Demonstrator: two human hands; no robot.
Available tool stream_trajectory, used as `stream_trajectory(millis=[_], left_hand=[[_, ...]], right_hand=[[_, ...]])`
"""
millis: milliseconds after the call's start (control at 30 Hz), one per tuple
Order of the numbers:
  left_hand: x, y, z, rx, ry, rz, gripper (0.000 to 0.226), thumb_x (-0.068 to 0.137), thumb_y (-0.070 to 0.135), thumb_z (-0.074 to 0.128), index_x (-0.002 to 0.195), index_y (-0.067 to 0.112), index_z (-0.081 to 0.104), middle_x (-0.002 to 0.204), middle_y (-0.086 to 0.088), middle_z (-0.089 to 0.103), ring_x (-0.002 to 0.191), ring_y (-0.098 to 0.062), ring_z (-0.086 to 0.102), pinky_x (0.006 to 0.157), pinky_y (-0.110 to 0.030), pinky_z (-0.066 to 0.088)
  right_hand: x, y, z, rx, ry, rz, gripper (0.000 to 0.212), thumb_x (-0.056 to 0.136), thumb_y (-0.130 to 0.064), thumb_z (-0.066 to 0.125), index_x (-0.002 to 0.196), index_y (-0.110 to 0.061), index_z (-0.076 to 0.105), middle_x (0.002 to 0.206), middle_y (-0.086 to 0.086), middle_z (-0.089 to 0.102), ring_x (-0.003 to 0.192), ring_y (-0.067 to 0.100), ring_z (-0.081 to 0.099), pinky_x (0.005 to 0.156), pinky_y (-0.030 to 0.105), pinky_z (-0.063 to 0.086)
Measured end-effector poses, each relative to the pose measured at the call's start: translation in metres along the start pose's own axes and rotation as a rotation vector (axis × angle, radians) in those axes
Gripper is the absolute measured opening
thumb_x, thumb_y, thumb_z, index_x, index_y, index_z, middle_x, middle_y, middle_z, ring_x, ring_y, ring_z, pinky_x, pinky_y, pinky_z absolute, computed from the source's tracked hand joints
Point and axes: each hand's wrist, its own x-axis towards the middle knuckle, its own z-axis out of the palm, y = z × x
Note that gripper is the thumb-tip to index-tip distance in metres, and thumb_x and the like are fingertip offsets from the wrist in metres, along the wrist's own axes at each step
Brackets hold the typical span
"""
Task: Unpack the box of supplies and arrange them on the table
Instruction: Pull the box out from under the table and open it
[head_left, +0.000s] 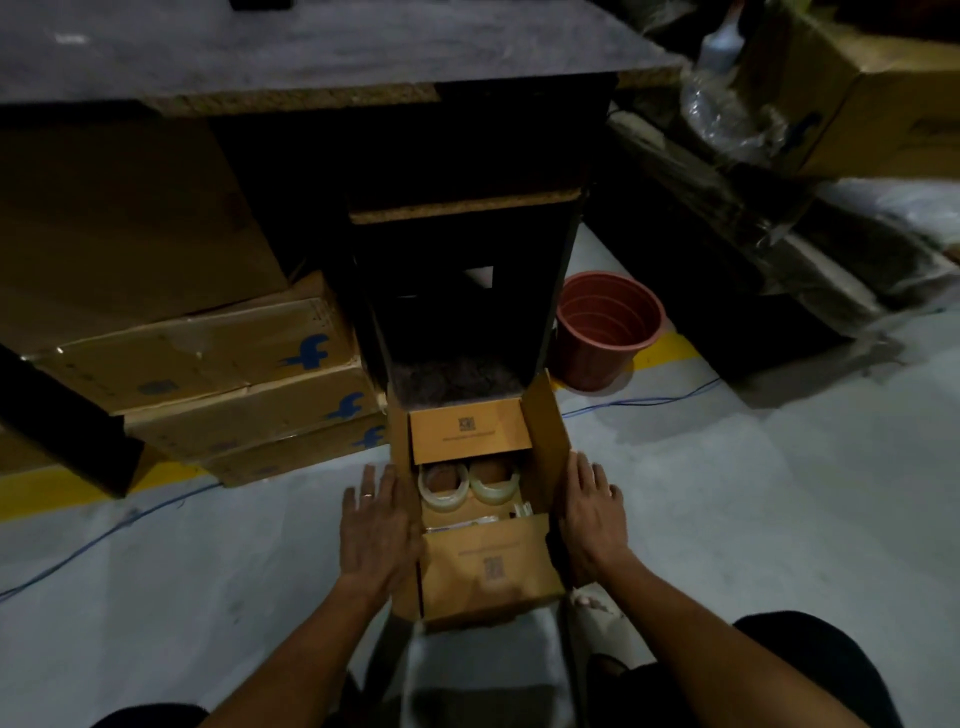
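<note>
Cardboard box (488, 566), small, flaps open, on the floor against the desk (311, 57) base. Contents: two clear tape rolls (467, 486); the rest unclear. Likely light, walls stiff but crushable. Left hand (376, 530) and right hand (592, 514) press flat on opposite sides, fingers straight, each grip uncurled. Open floor either side; desk edge overhead.

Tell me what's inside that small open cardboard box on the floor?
Two clear tape rolls show inside the small brown cardboard box, plus something whitish; its flaps hide the rest.
</note>
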Motion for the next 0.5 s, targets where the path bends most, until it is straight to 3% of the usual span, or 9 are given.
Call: stream_trajectory(millis=[67,167,267,400,500], left_hand=[[-0.002,-0.012,0.003,0.044,-0.060,-0.043,0.070,0.089,0.041,0.047,0.149,0.009,0.034,0.160,-0.013,0.025,0.149,-0.035,0.016,0.117,-0.054,0.020],[-0.006,-0.020,0.011,0.034,-0.154,-0.123,0.074,0.093,0.048,0.038,0.153,0.009,0.020,0.163,-0.015,0.004,0.151,-0.035,0.002,0.120,-0.054,0.010],[-0.005,-0.017,0.027,-0.044,-0.245,-0.180,0.077,0.095,0.051,0.038,0.154,0.010,0.008,0.161,-0.020,-0.014,0.150,-0.036,-0.009,0.121,-0.052,0.005],[0.001,-0.016,0.047,-0.054,-0.313,-0.166,0.076,0.098,0.048,0.032,0.155,0.010,0.000,0.161,-0.019,-0.016,0.149,-0.037,-0.011,0.121,-0.052,0.001],[0.012,-0.013,0.062,-0.286,-0.475,-0.202,0.073,0.101,0.036,0.038,0.156,0.013,-0.005,0.163,-0.012,-0.015,0.150,-0.035,-0.005,0.123,-0.048,0.011]], right_hand=[[0.002,0.005,0.009,-0.119,-0.031,0.048,0.086,0.094,-0.033,0.051,0.155,-0.005,-0.002,0.163,0.015,0.003,0.149,0.037,0.008,0.117,0.059,0.015],[0.004,0.008,0.019,-0.211,-0.001,0.072,0.091,0.087,-0.036,0.056,0.153,0.000,0.005,0.161,0.022,0.002,0.149,0.039,0.001,0.117,0.064,-0.003],[0.008,0.009,0.033,-0.336,-0.071,0.089,0.088,0.095,-0.047,0.037,0.148,-0.003,-0.017,0.156,0.026,-0.024,0.144,0.041,-0.026,0.113,0.064,-0.016],[0.014,0.010,0.054,-0.233,-0.227,0.111,0.081,0.096,-0.040,0.032,0.153,-0.005,-0.013,0.158,0.024,-0.020,0.146,0.041,-0.021,0.117,0.060,-0.008],[0.022,0.016,0.064,-0.066,-0.320,0.133,0.072,0.099,-0.037,0.030,0.155,-0.013,-0.010,0.161,0.017,-0.016,0.149,0.036,-0.012,0.120,0.054,0.005]])
